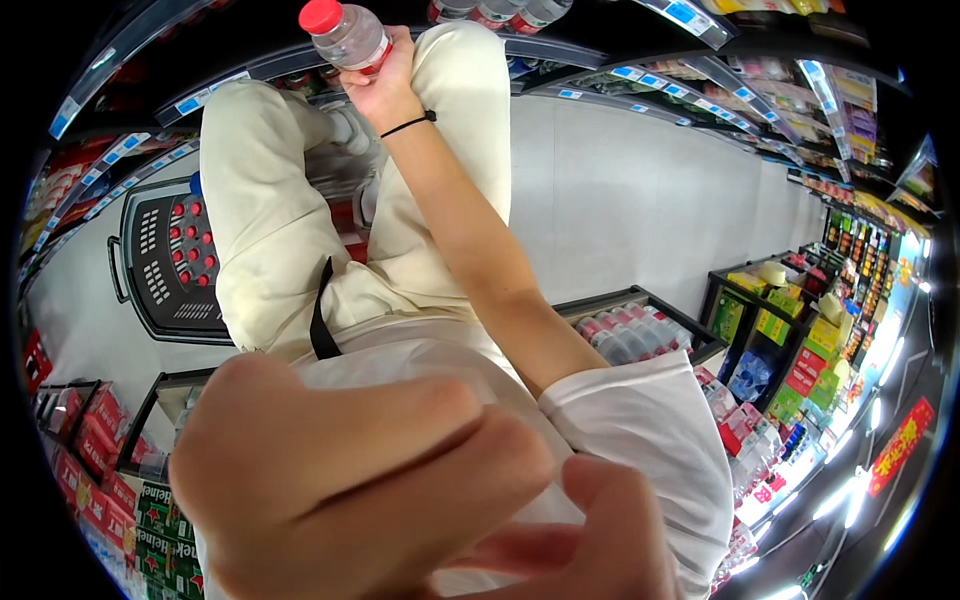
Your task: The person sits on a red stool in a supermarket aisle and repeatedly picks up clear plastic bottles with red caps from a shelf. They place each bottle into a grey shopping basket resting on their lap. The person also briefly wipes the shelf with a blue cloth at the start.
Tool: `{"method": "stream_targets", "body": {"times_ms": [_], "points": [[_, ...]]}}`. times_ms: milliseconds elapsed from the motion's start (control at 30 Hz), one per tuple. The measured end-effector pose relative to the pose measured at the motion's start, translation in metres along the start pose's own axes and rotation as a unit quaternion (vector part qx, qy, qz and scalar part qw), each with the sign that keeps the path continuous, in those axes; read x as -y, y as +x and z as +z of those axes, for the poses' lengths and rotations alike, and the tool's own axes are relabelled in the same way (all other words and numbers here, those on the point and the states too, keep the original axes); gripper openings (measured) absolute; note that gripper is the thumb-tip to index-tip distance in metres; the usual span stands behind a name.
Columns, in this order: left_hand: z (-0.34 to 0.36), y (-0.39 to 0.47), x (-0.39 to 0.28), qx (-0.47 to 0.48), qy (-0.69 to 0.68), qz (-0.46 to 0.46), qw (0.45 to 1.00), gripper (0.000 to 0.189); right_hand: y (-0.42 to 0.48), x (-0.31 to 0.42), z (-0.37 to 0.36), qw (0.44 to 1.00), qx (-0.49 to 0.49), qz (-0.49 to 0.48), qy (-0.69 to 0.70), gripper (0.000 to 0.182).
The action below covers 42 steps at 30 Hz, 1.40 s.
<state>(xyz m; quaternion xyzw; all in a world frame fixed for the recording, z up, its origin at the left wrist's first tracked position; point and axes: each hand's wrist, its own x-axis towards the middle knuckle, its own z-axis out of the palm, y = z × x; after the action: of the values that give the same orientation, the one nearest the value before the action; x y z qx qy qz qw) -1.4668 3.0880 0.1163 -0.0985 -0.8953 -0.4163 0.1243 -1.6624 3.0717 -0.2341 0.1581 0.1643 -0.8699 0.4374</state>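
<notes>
At the top, my right hand is closed around a clear plastic bottle with a red cap and red-and-white label. The bottle is tilted, in front of the shelves and between my bent knees. My left hand is very close to the camera, large and blurred at bottom centre. Its fingers are half curled, the thumb stands apart, and nothing shows between them. A dark shopping basket is on the floor left of my leg, with several small red-capped bottles in it.
Shelf edges with price tags run along the top. More clear bottles stand on the shelf ahead. Behind me are a black-framed bin of bottles, green beer cartons and a rack of boxed goods.
</notes>
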Motion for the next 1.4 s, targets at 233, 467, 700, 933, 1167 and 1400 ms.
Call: {"method": "stream_targets", "body": {"times_ms": [233, 467, 700, 933, 1167, 1400], "points": [[0.005, -0.001, 0.010, -0.012, -0.009, 0.078, 0.997, 0.038, -0.001, 0.000, 0.000, 0.999, -0.025, -0.012, -0.017, 0.032], [0.017, 0.002, 0.023, -0.019, -0.078, 0.144, 0.986, 0.034, -0.001, -0.002, 0.000, 0.999, -0.028, -0.016, -0.028, 0.030], [0.027, 0.006, 0.041, -0.040, -0.112, 0.184, 0.976, 0.031, -0.001, -0.004, 0.006, 0.999, -0.049, -0.013, -0.015, 0.031], [0.040, -0.015, 0.150, -0.188, -0.055, 0.059, 0.979, 0.033, 0.000, -0.001, -0.002, 0.997, 0.046, -0.003, -0.059, 0.028], [0.007, -0.055, 0.223, -0.295, -0.057, -0.242, 0.922, 0.047, -0.016, -0.004, 0.027, 0.995, 0.003, 0.018, -0.097, 0.029], [0.012, -0.039, 0.229, -0.212, 0.056, -0.143, 0.965, 0.035, -0.030, -0.008, 0.046, 0.970, 0.136, 0.037, -0.198, 0.043]]}}
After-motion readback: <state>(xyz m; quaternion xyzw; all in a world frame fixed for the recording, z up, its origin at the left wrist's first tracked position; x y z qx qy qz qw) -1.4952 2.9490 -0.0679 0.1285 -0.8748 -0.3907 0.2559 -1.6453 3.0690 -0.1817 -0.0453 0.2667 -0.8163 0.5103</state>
